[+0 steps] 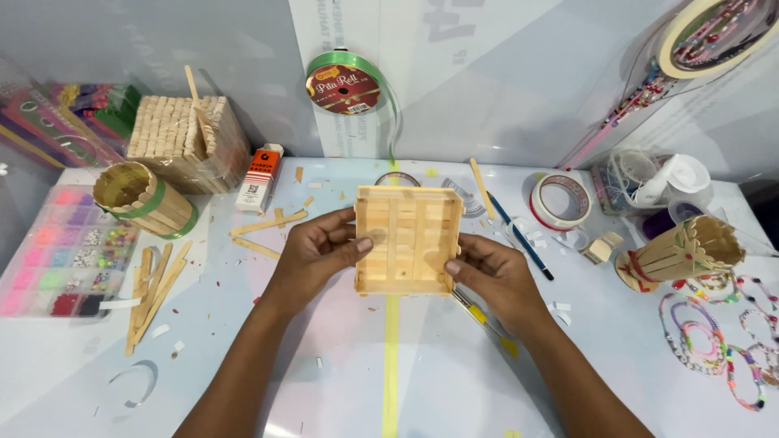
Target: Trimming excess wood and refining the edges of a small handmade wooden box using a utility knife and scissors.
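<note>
A square panel of glued wooden craft sticks (408, 237) is held above the middle of the white table (438, 373). My left hand (316, 251) grips its left edge, thumb on top. My right hand (491, 274) grips its lower right corner, thumb pressed on the face. Both hands hold it flat, facing up at me.
Loose craft sticks (154, 288) and a bead organiser box (61, 251) lie left. A stick-covered cup (142, 199) and a stick bundle (182, 138) stand at back left, beside a glue tube (261, 177). Tape roll (560, 199), brush (519, 235), a decorated stick cup (686, 251) and bead bracelets (722, 341) lie right.
</note>
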